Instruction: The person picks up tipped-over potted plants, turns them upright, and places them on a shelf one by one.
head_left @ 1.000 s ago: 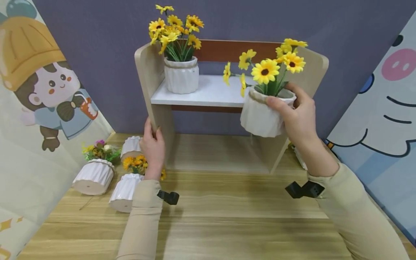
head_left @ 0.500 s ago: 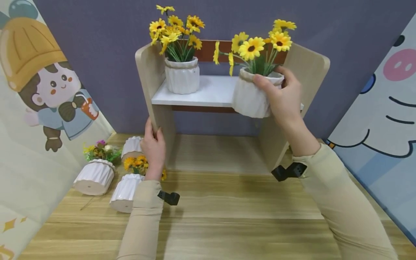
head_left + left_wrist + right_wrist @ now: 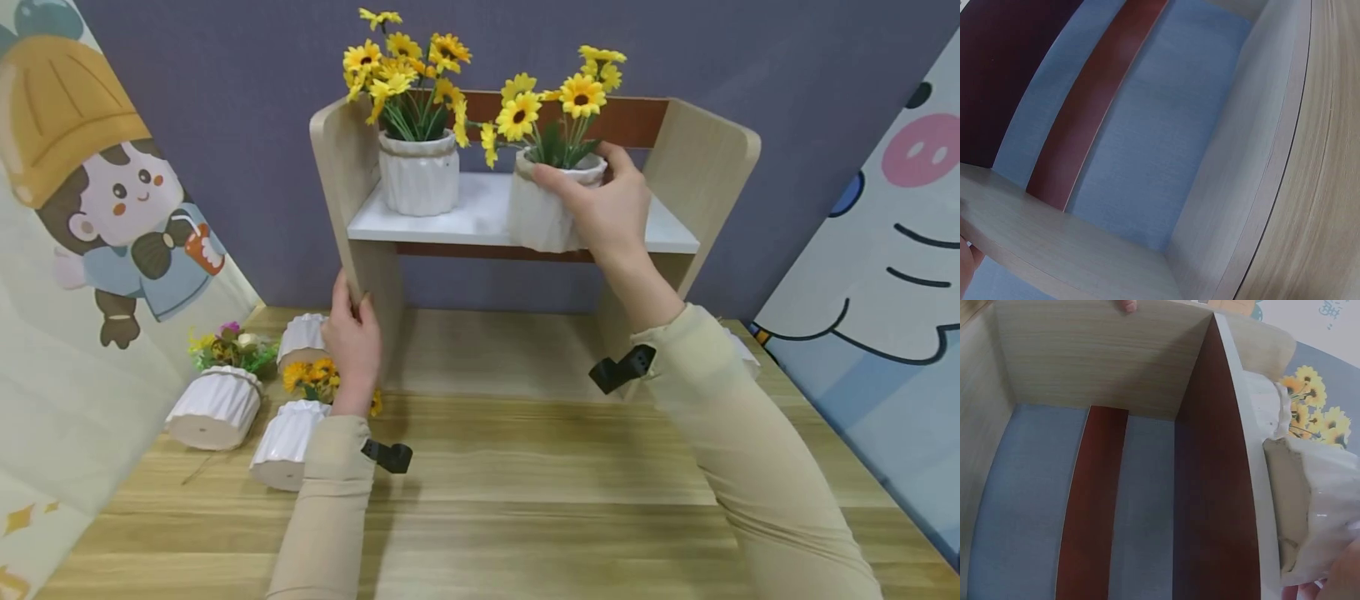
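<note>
My right hand (image 3: 617, 204) grips a white ribbed flowerpot (image 3: 542, 208) of yellow artificial sunflowers by its rim, thumb on the outside. The pot overlaps the front edge of the white shelf board (image 3: 483, 187); in the right wrist view the underside of this flowerpot (image 3: 1329, 506) shows right beside the board's edge. A similar flowerpot (image 3: 420, 177) with yellow flowers stands upright on the board's left part. My left hand (image 3: 354, 343) holds the left side panel (image 3: 367, 275) of the small wooden shelf unit low down; part of its fingers is hidden behind the panel.
Several white flowerpots lie tipped over on the wooden table (image 3: 495, 500) at left: one with mixed flowers (image 3: 216, 408), one with orange flowers (image 3: 288, 442), another behind (image 3: 302, 337). Part of a white pot (image 3: 742, 350) shows beyond the right forearm. A purple-grey wall (image 3: 225, 100) stands behind.
My right hand has carried the sunflower pot up and to the left, from in front of the shelf's right end to the board's front edge. The left hand has stayed on the panel.
</note>
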Tool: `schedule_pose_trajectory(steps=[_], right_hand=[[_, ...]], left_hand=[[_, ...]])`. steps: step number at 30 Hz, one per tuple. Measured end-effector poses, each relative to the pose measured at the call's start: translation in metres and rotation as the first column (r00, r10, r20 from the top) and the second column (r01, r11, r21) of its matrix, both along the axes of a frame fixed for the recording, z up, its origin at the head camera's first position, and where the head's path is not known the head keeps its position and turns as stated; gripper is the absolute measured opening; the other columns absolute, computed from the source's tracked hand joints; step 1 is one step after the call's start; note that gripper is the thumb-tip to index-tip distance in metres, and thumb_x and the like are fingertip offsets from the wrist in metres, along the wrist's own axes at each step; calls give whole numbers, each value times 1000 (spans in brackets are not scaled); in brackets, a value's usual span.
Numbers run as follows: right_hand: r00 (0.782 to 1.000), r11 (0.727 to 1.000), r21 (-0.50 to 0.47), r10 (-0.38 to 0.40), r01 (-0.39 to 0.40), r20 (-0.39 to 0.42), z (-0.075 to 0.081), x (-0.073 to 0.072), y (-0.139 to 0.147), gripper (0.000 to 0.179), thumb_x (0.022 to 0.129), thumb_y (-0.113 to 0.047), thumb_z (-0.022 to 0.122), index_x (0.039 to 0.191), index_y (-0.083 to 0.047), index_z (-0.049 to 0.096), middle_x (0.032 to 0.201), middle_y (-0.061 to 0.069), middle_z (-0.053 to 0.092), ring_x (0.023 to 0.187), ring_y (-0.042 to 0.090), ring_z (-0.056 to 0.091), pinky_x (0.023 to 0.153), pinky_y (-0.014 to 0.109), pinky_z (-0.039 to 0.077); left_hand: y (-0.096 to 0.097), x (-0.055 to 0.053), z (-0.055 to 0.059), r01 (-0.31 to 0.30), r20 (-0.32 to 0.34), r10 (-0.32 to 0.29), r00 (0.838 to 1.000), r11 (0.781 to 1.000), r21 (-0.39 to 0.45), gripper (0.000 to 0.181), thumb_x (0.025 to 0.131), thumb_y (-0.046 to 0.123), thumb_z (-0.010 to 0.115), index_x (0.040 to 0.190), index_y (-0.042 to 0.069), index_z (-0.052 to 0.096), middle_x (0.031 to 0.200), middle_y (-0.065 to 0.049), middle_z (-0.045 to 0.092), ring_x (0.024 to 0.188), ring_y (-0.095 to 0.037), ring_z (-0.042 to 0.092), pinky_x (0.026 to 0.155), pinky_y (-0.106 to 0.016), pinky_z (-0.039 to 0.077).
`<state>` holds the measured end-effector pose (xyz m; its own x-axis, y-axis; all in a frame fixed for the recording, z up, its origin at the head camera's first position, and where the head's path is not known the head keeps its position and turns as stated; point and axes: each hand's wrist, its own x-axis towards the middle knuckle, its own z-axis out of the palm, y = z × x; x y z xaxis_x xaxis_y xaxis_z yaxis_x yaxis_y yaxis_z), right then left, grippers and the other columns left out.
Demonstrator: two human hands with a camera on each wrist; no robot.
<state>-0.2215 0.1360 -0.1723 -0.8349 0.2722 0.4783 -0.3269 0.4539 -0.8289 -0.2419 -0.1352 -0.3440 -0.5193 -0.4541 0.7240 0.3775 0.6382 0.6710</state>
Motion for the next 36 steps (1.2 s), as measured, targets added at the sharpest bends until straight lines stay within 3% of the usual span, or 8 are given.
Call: schedule_pose_trajectory(steps=[11,21,29,36], right_hand=[[997,1000,-17,8,-7,71,9,-25,-19,94,59,-62,72,136,-18,41,135,1,45,114,10,42,94,30,40],[993,999,11,-41,40,108,10,-45,-30,96,56,-68,70,135,-20,41,131,-2,49,115,13,44,92,29,40],[994,999,-36,-16,20,110,9,-53,-35,99,57,-67,70,138,-23,35,134,-4,46,116,11,43,94,28,39],[992,1000,-15,6,-4,123,7,-50,-36,104,60,-68,67,142,-23,25,140,-3,38,122,9,40,100,27,35]], left_hand=[[-2,-1,3,4,-3,-4,1000,1000,-2,39,90,18,54,129,18,51,107,-17,65,87,-35,64,72,-47,49],[-2,-1,-2,2,-21,-2,1000,1000,-2,39,90,19,55,128,17,52,105,-18,65,84,-35,64,70,-48,48],[-1,1,-1,4,-14,-4,1000,1000,10,39,90,18,55,128,17,52,105,-18,65,83,-35,64,69,-48,48],[-1,1,-2,13,-15,-13,1000,1000,12,39,90,18,55,129,17,51,106,-18,65,85,-34,64,70,-48,49]])
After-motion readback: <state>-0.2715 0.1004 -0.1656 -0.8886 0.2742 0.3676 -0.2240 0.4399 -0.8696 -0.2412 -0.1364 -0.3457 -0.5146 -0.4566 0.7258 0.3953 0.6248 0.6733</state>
